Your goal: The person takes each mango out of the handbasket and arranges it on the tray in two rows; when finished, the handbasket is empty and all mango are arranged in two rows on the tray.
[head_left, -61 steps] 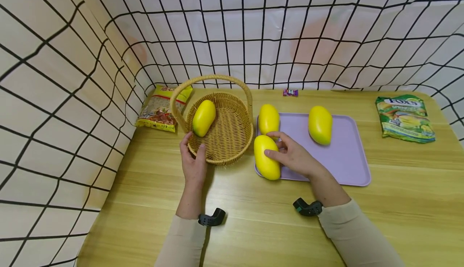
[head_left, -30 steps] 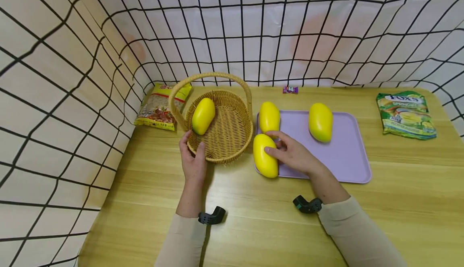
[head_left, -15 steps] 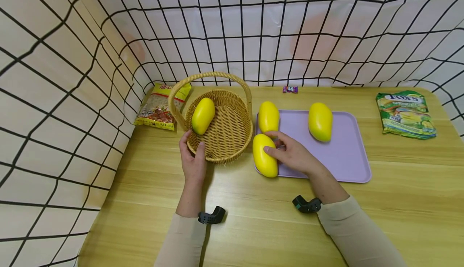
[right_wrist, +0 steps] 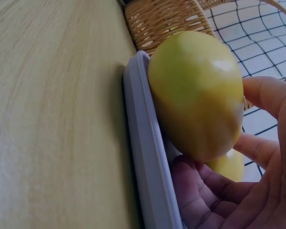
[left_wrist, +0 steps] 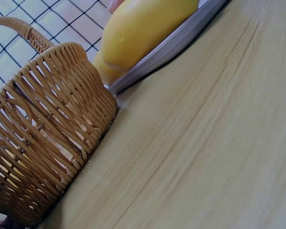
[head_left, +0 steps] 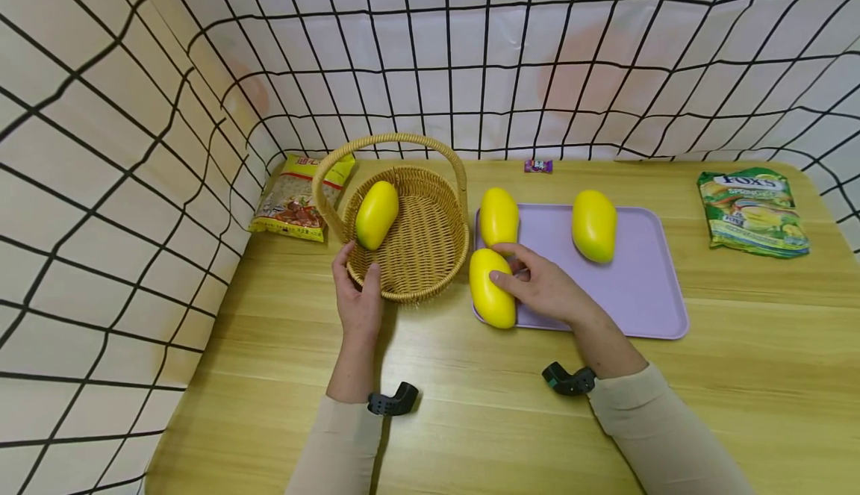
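My right hand (head_left: 544, 286) holds a yellow mango (head_left: 493, 290) at the near left corner of the lilac tray (head_left: 631, 301). Its thumb lies on top and other fingers reach round the far side; in the right wrist view fingertips are under the mango (right_wrist: 195, 90). Two more mangoes sit on the tray, one at the far left (head_left: 499, 215) and one farther right (head_left: 594, 225). My left hand (head_left: 359, 304) grips the near left wall of the wicker basket (head_left: 430, 286), thumb and fingers spread. Inside the basket lies one mango (head_left: 378, 215), greenish at its near end.
Behind the basket's left side lies a yellow food packet (head_left: 302, 196). A small purple candy (head_left: 538, 166) is at the table's back edge. The green Fox's bag (head_left: 752, 213) lies at the far right. Grid-patterned cloth (head_left: 430, 54) stands behind and to the left.
The head view has shifted slightly since the oldest frame. Both hands keep their places on the mango and the basket, with no clear movement of either thing.
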Tool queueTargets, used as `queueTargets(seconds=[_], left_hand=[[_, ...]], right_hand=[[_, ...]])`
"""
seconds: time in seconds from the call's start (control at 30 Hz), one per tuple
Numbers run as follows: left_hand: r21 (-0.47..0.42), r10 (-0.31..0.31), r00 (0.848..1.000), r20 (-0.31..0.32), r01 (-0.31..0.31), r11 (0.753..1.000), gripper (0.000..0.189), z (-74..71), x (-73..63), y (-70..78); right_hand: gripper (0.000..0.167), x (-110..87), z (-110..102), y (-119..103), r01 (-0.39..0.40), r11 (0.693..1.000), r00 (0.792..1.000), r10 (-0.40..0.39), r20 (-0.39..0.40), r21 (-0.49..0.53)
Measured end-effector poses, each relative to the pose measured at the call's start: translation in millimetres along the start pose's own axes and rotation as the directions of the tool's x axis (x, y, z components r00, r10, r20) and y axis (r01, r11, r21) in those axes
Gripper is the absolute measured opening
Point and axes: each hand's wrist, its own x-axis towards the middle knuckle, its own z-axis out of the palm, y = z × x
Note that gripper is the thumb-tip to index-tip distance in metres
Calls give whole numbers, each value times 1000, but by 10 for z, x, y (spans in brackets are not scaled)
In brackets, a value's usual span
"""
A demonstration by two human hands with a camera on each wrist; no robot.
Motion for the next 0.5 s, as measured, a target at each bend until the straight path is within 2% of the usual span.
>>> queueTargets(seconds=[0.23, 0.5], left_hand=[[-8, 2, 1000, 5, -2, 1000, 51, 1, -6, 5], [-4, 6, 1000, 6, -6, 1000, 51, 2, 0, 1]], right_hand=[[60, -13, -19, 12, 21, 998, 1000, -22, -6, -57], [62, -31, -35, -3, 17, 997, 1000, -17, 0, -74]])
